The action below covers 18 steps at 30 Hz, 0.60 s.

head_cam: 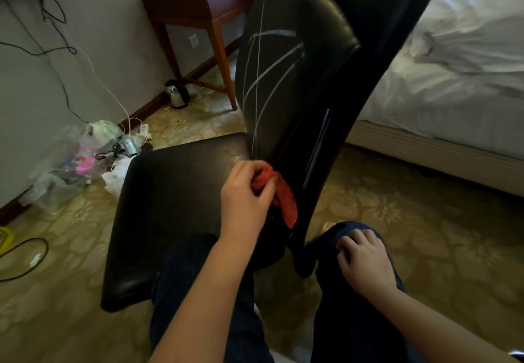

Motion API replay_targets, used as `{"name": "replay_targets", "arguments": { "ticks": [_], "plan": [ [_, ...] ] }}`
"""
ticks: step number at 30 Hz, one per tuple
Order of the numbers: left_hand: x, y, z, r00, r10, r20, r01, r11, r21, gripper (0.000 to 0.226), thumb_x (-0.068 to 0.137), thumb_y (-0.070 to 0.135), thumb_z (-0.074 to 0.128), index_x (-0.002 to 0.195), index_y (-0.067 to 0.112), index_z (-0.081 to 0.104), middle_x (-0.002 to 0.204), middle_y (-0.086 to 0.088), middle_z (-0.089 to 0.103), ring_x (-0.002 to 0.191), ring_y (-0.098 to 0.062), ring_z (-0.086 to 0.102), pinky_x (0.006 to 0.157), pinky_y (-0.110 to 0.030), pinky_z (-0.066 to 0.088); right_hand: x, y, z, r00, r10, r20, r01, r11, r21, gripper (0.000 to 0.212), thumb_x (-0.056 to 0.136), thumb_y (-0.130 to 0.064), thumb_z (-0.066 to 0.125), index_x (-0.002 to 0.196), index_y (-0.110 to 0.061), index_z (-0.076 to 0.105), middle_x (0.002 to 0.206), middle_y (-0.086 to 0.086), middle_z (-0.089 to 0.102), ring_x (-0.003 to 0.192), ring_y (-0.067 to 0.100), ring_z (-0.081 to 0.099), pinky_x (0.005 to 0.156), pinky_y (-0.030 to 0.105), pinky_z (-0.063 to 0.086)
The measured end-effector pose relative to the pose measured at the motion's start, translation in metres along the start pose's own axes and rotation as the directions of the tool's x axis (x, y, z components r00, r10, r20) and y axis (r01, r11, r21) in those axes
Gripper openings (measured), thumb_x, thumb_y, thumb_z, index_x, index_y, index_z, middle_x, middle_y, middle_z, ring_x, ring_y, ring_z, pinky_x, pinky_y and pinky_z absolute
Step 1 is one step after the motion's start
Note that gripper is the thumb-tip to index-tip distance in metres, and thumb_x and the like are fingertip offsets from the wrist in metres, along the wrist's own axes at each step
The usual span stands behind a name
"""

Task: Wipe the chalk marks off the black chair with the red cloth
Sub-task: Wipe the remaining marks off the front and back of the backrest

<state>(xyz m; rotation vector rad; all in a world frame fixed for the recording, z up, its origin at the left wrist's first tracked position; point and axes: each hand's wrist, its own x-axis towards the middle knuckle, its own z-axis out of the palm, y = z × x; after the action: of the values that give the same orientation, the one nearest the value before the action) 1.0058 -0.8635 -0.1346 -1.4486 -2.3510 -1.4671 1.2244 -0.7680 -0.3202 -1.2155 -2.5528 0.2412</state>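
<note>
Head view puts the chalk marks (275,69) above and ahead of your hands, on the inner face of the black chair's (175,206) back. They are pale strokes: one thin line runs nearly straight up the back from the seat crease, and broader ones slant across it toward the upper right. So the long axis of the job runs upward, away from you.

Your left hand (246,192) is the nearer one. Its fingers are curled round the bunched red cloth (286,198), right at the foot of the back where the thin line ends, with a tail of cloth hanging down. Your right hand (365,260) rests on your right knee, fingers loosely bent on the dark trousers, gripping nothing.

By its sheen, the chair's covering is smooth, leather-like and padded, so chalk should lift with firm upward strokes; the cloth looks soft and thin.

Beyond stand a wooden side table (198,2), a steel kettle (177,94) on the patterned carpet (397,220), and a white bed (453,78).
</note>
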Motion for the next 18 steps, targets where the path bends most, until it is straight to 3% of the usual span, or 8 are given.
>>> {"name": "replay_targets", "arguments": {
  "ticks": [5,12,15,18],
  "plan": [
    [0.001,0.001,-0.003,0.996,-0.075,0.04,0.072,0.995,0.073,0.015,0.084,0.009,0.073,0.094,0.017,0.067,0.095,0.011,0.057,0.084,0.003,0.051,0.077,-0.006,0.039,0.0,-0.005,-0.001,1.0,-0.005,-0.013,0.005,1.0,-0.023,0.01,0.08,-0.024,0.075,0.088,-0.022,0.07,0.089,-0.004,0.057,0.088,0.021,0.05,0.077,0.039,0.049],
    [0.041,0.056,-0.02,0.982,0.188,0.001,-0.188,0.98,-0.062,0.025,0.083,0.011,0.075,0.105,0.018,0.065,0.104,0.01,0.059,0.095,0.005,0.055,0.083,-0.007,0.042,0.002,-0.009,-0.001,1.0,-0.007,0.003,0.007,1.0,0.011,0.005,0.084,-0.025,0.07,0.089,-0.025,0.07,0.089,-0.007,0.055,0.088,0.018,0.048,0.079,0.036,0.048],
    [0.028,0.036,-0.011,0.99,0.138,-0.015,-0.139,0.983,-0.119,0.03,0.081,0.006,0.076,0.104,0.019,0.063,0.104,0.008,0.059,0.094,-0.002,0.059,0.083,-0.012,0.047,0.001,-0.008,0.0,1.0,0.01,0.008,-0.01,1.0,-0.001,0.006,0.083,-0.026,0.072,0.088,-0.025,0.07,0.089,-0.007,0.056,0.088,0.018,0.048,0.078,0.037,0.048],
    [0.003,-0.002,-0.001,0.999,0.051,-0.012,-0.052,0.995,-0.089,0.03,0.08,0.002,0.076,0.101,0.019,0.064,0.101,0.009,0.06,0.094,0.0,0.059,0.082,-0.009,0.044,0.002,-0.004,0.0,1.0,0.008,0.003,-0.008,1.0,-0.022,0.008,0.082,-0.025,0.072,0.09,-0.023,0.071,0.092,-0.005,0.058,0.09,0.019,0.049,0.079,0.038,0.049]
  ]
}}
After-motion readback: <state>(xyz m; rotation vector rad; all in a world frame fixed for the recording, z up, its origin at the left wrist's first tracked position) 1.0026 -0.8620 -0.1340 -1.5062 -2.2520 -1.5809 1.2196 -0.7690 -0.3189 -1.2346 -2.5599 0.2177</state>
